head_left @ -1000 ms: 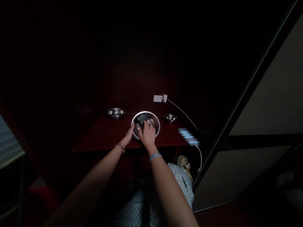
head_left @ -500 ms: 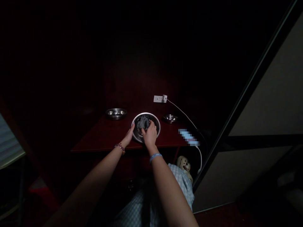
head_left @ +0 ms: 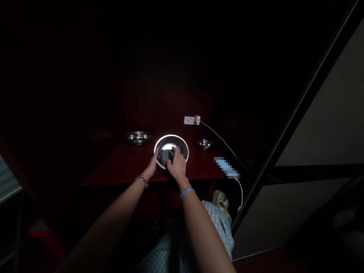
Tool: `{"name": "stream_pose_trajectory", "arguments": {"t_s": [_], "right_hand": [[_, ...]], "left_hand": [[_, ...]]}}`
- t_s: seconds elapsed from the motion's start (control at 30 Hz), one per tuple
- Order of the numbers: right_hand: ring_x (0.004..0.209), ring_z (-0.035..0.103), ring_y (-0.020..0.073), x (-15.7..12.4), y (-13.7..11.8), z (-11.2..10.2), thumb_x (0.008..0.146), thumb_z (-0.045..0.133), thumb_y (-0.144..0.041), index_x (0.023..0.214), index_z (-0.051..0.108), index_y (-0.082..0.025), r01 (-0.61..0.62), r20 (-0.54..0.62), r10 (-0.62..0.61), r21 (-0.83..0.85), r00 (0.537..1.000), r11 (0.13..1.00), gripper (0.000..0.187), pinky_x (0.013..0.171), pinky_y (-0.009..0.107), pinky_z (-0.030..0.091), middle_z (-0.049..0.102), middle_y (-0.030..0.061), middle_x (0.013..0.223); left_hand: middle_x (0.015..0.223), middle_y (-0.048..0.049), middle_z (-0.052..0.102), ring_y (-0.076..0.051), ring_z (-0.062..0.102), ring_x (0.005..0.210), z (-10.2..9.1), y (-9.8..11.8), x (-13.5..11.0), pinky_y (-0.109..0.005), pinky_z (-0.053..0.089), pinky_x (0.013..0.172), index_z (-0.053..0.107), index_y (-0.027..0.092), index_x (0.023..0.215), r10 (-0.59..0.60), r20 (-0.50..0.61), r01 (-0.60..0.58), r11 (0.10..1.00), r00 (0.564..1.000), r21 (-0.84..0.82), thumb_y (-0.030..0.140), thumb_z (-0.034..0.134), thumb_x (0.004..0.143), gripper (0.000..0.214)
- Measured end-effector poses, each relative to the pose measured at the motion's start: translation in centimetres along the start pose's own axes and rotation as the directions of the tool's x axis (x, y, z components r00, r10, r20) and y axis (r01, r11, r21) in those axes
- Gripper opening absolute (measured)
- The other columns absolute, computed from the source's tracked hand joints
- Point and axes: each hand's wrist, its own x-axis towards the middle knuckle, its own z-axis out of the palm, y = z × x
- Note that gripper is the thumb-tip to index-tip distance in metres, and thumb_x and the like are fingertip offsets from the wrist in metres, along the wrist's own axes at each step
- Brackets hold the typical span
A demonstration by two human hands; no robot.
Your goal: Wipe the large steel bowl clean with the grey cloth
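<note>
"What's moved since half a second ago?"

"The dark grey textured cloth (head_left: 165, 156). It lay near 12 o'clock inside the round silver metal bowl (head_left: 182, 144); now it's around 8 o'clock in there."

"And the hands?"

"The left hand (head_left: 151, 167), with a beaded bracelet (head_left: 141, 181), grips the bowl's side at 9 o'clock. The right hand (head_left: 178, 166), wearing a light blue wristband (head_left: 187, 193), reaches in from 5 o'clock, fingers bent at the cloth's right edge. Whether they pinch it, I can't tell."

"How does the bowl sit?"

"At the front of the dark red tabletop (head_left: 113, 167), its mouth tilted toward the wearer."

"Anything around it?"

"A wide, shallow silver metal dish (head_left: 138, 138) at 10 o'clock, a smaller silver metal bowl (head_left: 204, 144) between 2 and 3, and a white rectangular wall socket (head_left: 189, 120) at 1, with a white plug (head_left: 197, 120) in it."
</note>
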Motion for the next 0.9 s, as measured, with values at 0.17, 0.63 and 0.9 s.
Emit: {"name": "stream_pose_trajectory", "arguments": {"t_s": [0.17,0.63,0.9], "right_hand": [[0.126,0.062,0.0302,0.2,0.2,-0.1,0.101,0.055,-0.027,0.14,0.065,-0.019,0.0,-0.029,0.001,0.019,1.0,1.0,0.041,0.109,0.041,0.047,0.069,0.0141,0.142],[0.135,0.05,0.031,0.5,0.5,-1.7,0.105,0.053,-0.027,0.128,0.075,-0.023,0.034,-0.052,-0.043,-0.157,0.998,0.987,0.031,0.106,0.044,0.046,0.064,0.0117,0.149],[0.127,0.05,0.0318,0.6,0.7,-1.9,0.105,0.054,-0.025,0.131,0.074,-0.025,0.093,-0.056,-0.101,-0.141,0.993,0.986,0.034,0.105,0.045,0.043,0.069,0.0121,0.14]], "left_hand": [[0.137,-0.0136,0.076,-0.03,0.062,0.141,0.8,0.6,-0.6,-0.041,0.046,0.122,0.074,0.016,0.126,-0.043,-0.078,0.043,0.999,0.996,-0.009,0.054,0.055,0.101,0.049],[0.134,-0.0167,0.076,-0.03,0.068,0.133,1.3,1.8,-1.2,-0.042,0.051,0.117,0.069,0.011,0.135,-0.051,-0.087,0.05,0.999,0.995,-0.016,0.053,0.048,0.105,0.056],[0.136,-0.0115,0.076,-0.028,0.066,0.136,1.0,1.9,-0.9,-0.04,0.052,0.117,0.066,0.019,0.143,-0.001,-0.175,-0.001,1.0,0.985,-0.01,0.059,0.044,0.106,0.059]]}}
